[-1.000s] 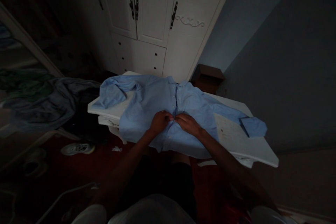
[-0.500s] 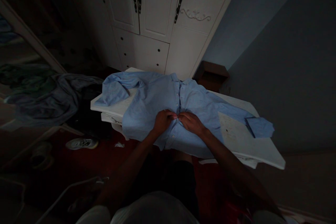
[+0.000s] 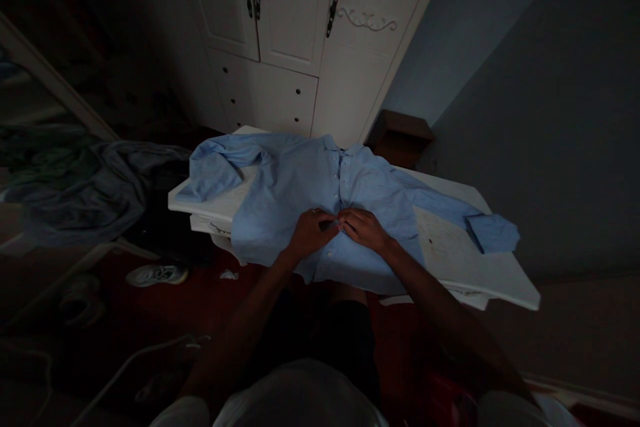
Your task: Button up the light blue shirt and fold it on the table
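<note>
A light blue button-up shirt [image 3: 280, 193] lies front side up on a white board [image 3: 470, 260], collar away from me and sleeves spread to both sides. My left hand [image 3: 310, 233] and my right hand [image 3: 365, 228] meet at the shirt's button line, about halfway down. Both hands have their fingers pinched on the fabric edges of the placket, thumbs and fingertips touching each other's side. The right sleeve's cuff [image 3: 493, 233] is folded back on the board.
A white wardrobe [image 3: 300, 33] with dark handles stands behind the board. A brown box [image 3: 400, 137] sits by the wall. Dark clothes [image 3: 90, 187] are piled at the left, and a white shoe [image 3: 157, 273] lies on the red floor.
Both hands stay pinched at the same spot on the button line, with only small finger movements. The view has shifted slightly.
</note>
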`<state>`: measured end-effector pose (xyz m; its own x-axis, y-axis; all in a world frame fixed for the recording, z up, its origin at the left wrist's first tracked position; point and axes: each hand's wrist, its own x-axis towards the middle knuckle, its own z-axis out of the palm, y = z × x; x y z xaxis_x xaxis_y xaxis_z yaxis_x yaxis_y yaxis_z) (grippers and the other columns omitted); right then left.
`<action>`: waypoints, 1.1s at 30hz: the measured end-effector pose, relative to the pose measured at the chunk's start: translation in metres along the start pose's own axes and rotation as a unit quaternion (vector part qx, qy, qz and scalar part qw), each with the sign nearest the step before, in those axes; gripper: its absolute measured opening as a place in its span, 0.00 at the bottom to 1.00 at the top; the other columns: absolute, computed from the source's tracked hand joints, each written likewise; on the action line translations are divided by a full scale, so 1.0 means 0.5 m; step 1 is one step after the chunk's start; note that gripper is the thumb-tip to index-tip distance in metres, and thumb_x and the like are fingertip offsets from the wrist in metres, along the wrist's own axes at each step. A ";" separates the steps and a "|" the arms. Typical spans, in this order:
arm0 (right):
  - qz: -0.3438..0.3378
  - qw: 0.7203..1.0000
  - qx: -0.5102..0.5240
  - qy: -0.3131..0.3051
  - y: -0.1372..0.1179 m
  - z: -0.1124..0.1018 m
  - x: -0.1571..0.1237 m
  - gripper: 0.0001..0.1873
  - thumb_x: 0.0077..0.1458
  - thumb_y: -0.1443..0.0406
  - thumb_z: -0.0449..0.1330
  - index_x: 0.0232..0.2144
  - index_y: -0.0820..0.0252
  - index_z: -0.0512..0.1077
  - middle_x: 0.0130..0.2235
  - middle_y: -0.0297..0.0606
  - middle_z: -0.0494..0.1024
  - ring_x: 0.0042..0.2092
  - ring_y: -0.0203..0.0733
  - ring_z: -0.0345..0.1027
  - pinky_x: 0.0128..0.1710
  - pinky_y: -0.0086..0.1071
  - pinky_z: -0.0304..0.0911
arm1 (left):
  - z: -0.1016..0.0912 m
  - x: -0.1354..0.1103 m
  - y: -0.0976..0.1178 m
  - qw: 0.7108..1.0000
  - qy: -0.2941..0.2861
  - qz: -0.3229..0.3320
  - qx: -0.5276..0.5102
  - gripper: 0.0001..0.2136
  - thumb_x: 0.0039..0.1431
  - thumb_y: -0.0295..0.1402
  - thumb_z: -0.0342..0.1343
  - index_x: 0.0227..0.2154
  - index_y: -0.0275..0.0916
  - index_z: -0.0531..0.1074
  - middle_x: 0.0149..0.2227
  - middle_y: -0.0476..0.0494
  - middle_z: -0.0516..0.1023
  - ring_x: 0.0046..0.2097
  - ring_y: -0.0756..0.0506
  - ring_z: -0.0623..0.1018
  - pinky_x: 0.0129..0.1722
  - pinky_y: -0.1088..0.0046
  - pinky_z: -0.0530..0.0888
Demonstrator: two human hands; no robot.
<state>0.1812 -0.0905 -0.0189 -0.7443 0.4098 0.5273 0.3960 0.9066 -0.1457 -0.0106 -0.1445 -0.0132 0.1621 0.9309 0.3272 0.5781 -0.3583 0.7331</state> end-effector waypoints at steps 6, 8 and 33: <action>0.014 1.000 0.017 0.003 0.003 0.005 0.001 0.10 0.65 0.65 0.50 0.36 0.58 0.72 0.37 0.41 0.79 0.39 0.40 0.73 0.41 0.34 0.70 | 0.028 -0.013 0.020 0.992 0.058 -0.058 0.100 0.08 0.54 0.32 0.60 0.37 0.41 0.79 0.38 0.45 0.81 0.42 0.43 0.77 0.48 0.64 0.71; 0.019 0.999 0.042 -0.001 0.004 0.005 0.003 0.10 0.65 0.64 0.51 0.35 0.58 0.72 0.36 0.41 0.79 0.38 0.40 0.73 0.41 0.34 0.70 | 0.035 -0.014 0.026 0.989 0.072 -0.076 0.105 0.08 0.55 0.29 0.58 0.37 0.41 0.79 0.39 0.45 0.81 0.43 0.44 0.77 0.48 0.64 0.71; 0.051 0.996 0.078 0.013 0.007 0.005 0.006 0.10 0.65 0.64 0.51 0.42 0.57 0.71 0.41 0.42 0.76 0.43 0.41 0.71 0.45 0.36 0.69 | 0.046 -0.011 0.039 0.975 0.072 -0.098 0.184 0.10 0.58 0.25 0.52 0.37 0.39 0.78 0.40 0.40 0.78 0.43 0.40 0.74 0.44 0.62 0.69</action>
<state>0.1792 -0.0857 -0.0198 -0.6904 0.4991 0.5237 0.3792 0.8661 -0.3257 0.0180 -0.1549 -0.0142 -0.0795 0.9501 0.3016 0.8390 -0.0996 0.5349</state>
